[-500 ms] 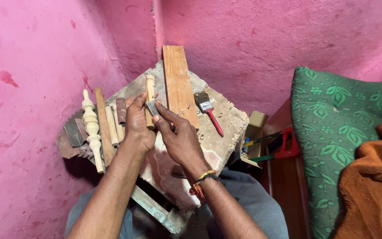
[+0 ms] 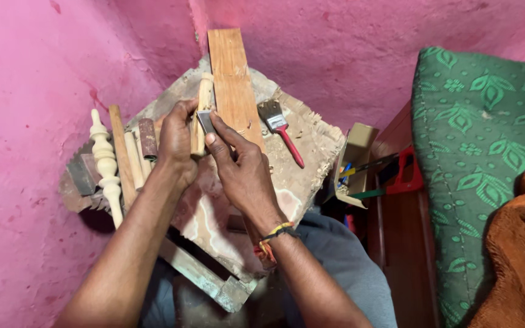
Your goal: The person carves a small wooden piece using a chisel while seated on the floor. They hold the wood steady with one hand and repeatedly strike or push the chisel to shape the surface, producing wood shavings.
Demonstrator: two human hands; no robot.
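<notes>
Pink walls (image 2: 50, 67), pale wood, green leaf-patterned cloth (image 2: 481, 133).
The paintbrush (image 2: 282, 130) had a red handle; the blanket (image 2: 518, 249) was orange-brown.

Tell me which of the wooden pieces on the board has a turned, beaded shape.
The pale spindle at the far left edge of the board. It has knobs and rings along its length; the sticks beside it and the flat plank are plain and straight.
</notes>
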